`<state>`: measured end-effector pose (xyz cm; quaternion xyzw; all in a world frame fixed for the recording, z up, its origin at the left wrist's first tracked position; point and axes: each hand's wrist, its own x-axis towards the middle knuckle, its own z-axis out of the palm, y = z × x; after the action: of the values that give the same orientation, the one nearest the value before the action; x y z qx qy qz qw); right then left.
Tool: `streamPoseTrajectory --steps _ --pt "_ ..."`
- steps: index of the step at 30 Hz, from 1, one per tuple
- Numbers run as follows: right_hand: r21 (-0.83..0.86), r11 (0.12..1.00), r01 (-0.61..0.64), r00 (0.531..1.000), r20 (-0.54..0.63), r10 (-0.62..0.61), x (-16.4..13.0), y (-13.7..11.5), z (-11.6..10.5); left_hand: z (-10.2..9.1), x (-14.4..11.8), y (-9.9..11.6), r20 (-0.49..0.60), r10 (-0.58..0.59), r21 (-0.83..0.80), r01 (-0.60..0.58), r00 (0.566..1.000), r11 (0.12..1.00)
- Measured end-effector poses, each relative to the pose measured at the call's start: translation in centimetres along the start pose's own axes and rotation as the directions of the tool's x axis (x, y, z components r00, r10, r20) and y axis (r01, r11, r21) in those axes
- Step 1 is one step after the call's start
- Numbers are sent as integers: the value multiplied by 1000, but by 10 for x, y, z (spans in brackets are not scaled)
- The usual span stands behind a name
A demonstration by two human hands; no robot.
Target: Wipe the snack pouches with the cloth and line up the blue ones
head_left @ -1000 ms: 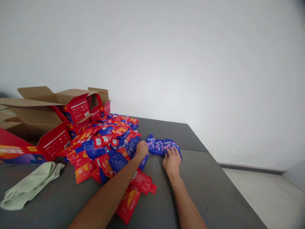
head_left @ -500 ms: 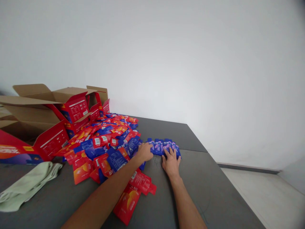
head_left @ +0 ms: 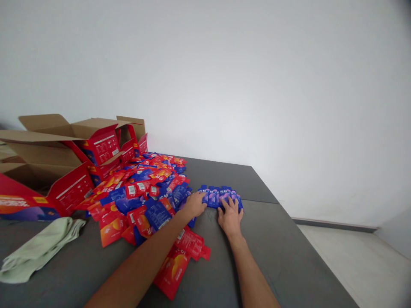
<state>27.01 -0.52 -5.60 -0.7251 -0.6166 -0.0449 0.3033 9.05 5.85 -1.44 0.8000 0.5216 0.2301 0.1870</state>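
Observation:
A short row of overlapping blue sachets (head_left: 214, 198) with purple fruit prints lies flat on the dark table. My right hand (head_left: 230, 216) rests at the row's right part, its fingers spread over the sachets' lower edges. At the row's left end, my left hand (head_left: 194, 205) touches the end sachet, index finger stretched forward and thumb apart below it; its other fingers are partly hidden. Beside and behind my left forearm spreads a loose heap of red and blue sachets (head_left: 138, 192). Under that forearm, a red sachet (head_left: 173, 271) with an orange print is partly covered.
Open red cardboard boxes (head_left: 72, 188) with brown inner flaps stand at the left, against the heap. A folded pale green cloth (head_left: 41, 250) lies in front of them. The dark table (head_left: 282, 256) has a seam behind the row and drops off at its right edge. A white wall (head_left: 224, 85) rises behind.
Both hands stay almost where they were. The sachets at the row's left end have shifted slightly leftward and look a little more evenly spread.

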Motion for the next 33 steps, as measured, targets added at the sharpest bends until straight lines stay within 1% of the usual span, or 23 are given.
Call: streamPoseTrajectory --steps 4,7,8,11,15,19,22,25,27,30,32,33 --pt "29 997 70 993 -97 -67 0 -9 -6 -10 -16 -4 -19 -53 94 55 998 994" --pt "71 986 151 983 -116 -142 -3 -19 -8 -13 -39 -5 -41 -102 177 108 994 978" --pt "87 980 177 980 -109 -167 -4 -24 -9 -13 -47 -4 -47 -109 237 117 993 965" --pt "122 956 265 964 -34 -263 -11 -38 -13 -10 -66 -1 -55 -84 335 97 995 937" --pt "134 927 351 926 100 -365 -22 -53 -15 -6 -78 4 -51 -75 346 88 996 934" --pt "137 917 374 903 171 -394 -27 -58 -15 -7 -80 9 -120 -155 321 186 981 928" --pt "143 914 380 897 185 -402 -28 -58 -15 -10 -78 11 -175 -199 284 243 964 928" --pt "146 913 381 895 188 -404 -28 -57 -14 -12 -73 8 -221 -232 193 276 947 942" --pt "150 913 380 897 179 -403 -29 -57 -13 -14 -69 3 -229 -267 71 290 936 954" --pt "179 915 362 910 144 -388 -29 -57 -10 -19 -65 -5 -219 -315 -176 280 923 944" --pt "243 916 319 928 114 -354 -28 -59 -11 -24 -64 -9 -219 -330 -380 232 918 896" --pt "292 911 291 938 98 -331 -28 -61 -13 -26 -63 -10 -214 -328 -491 189 920 850"
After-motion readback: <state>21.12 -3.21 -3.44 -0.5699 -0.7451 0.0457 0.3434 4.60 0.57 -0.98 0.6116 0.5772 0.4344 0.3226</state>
